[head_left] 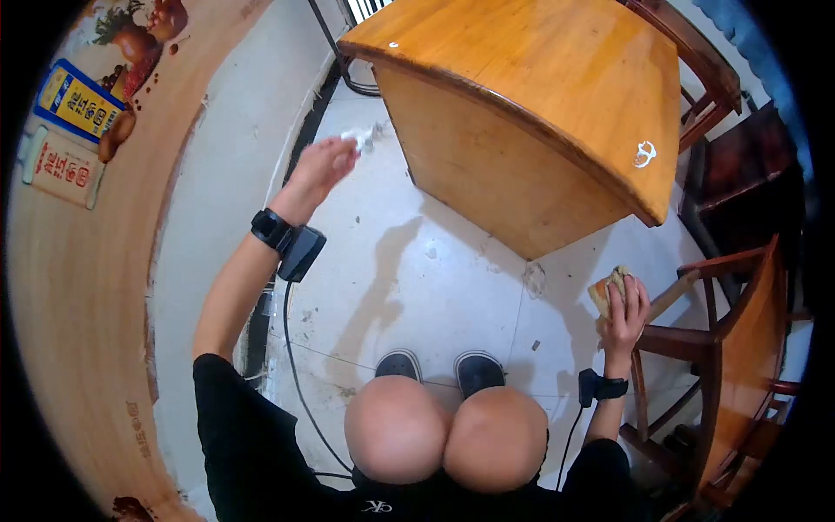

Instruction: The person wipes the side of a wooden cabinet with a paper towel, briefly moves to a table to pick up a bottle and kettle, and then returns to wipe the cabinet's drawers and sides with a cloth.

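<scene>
My left hand (323, 170) is raised over the floor, left of the wooden table (513, 161). Its fingers are drawn together, with a small blurred white bit (355, 138) at the tips; I cannot make out what it is. On the right, my right hand (624, 315) is closed around a folded tan and greyish cloth (602, 296), close to the table's near right corner. A white ring-shaped smear (644, 154) lies on the tabletop near that corner, and a smaller white spot (394, 44) is near the far left edge.
Wooden chairs (739, 348) stand close on the right. A white wall (235, 165) and a printed wood-pattern panel (78, 287) run along the left. Cables (300, 383) hang from my wrist devices to my lap. The tiled floor (435, 300) has dirt specks.
</scene>
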Available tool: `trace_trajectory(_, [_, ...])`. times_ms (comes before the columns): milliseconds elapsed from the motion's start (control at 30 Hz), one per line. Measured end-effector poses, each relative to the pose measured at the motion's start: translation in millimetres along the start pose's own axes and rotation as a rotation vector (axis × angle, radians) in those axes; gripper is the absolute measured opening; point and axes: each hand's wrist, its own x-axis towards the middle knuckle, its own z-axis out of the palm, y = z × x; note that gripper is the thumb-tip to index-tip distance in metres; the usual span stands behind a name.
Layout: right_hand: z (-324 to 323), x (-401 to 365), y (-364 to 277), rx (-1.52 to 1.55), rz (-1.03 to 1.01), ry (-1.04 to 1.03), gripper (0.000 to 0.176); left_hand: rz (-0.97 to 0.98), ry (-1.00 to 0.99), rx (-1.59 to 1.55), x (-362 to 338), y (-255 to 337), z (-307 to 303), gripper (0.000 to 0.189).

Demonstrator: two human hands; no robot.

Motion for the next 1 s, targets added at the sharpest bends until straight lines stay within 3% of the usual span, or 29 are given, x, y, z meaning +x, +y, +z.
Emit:
trace_trajectory(33, [1.2, -1.2, 0.4, 0.003, -0.001, -0.01, 0.047, 0.111, -0.011, 0.01, 0.4, 10.1, 7.3, 0.014])
trace_trajectory(133, [2.6, -5.5, 3.3, 0.008, 0.002, -0.036, 0.047, 0.537, 0.199, 0.526, 13.1, 37.1, 30.5, 0.012])
trace_trajectory(233, [1.6, -8.1, 6.5, 0.014, 0.02, -0.047, 0.048, 0.707, 0.14, 1.24, 14.8, 38.4, 33.0, 0.013])
trace_trajectory(333, [-1.8, -12.7, 7.0, 0.02, 0.049, -0.061, 0.048, 0.237, -0.289, 0.976, 17.2, -5.2, 19.0, 0.014])
trace_trajectory(433, [-0.8, -18.8, 11.2, -0.003, 0.062, -0.069, 0.048, 0.196, -0.218, 0.945, 17.1, -19.2, 12.6, 0.014])
trace_trajectory(533, [0.2, -23.9, 12.2, -0.007, 0.055, -0.078, 0.049, 0.428, 0.049, 0.552, 21.1, -1.1, 21.0, 0.016])
trace_trajectory(633, [0.5, -19.9, 9.9, 0.008, 0.059, -0.088, 0.049, 0.642, 0.168, 0.441, 14.5, 30.2, 44.3, 0.016])
trace_trajectory(733, [1.6, -17.7, 8.0, 0.014, 0.065, -0.077, 0.049, 0.983, 0.16, 0.538, 8.4, 39.9, 69.4, 0.015])
trace_trajectory(767, [0.7, -15.6, 6.3, 0.015, 0.065, -0.07, 0.05, 0.959, 0.182, 0.636, 2.6, 40.9, 77.7, 0.015])
trace_trajectory(867, [0.9, -17.0, 6.7, 0.006, 0.049, -0.065, 0.049, 0.939, 0.076, 0.538, 28.0, 15.7, 82.2, 0.014])
trace_trajectory(1000, [-2.4, -24.0, 10.6, -0.01, 0.051, -0.137, 0.045, 1.011, 0.154, 0.677, 46.4, -22.8, 72.4, 0.015])
